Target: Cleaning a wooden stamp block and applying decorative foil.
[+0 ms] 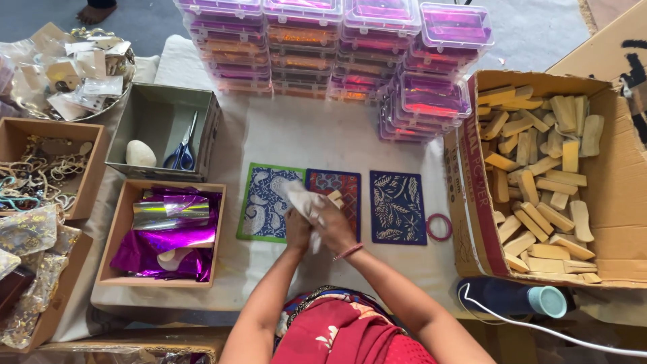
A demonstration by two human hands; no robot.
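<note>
Holding a small wooden block wrapped in white cloth over the red mat mid-counter, your right hand and left hand have fingers closed on it, block pointing away from you.

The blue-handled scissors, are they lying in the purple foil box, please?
No, the blue-handled scissors lie in the grey box beside a white stone.

— See the cardboard box on the right, full of wooden blocks?
— Yes. And blue-handled scissors beside a white stone in the grey box, under those stacked pink containers.
</note>
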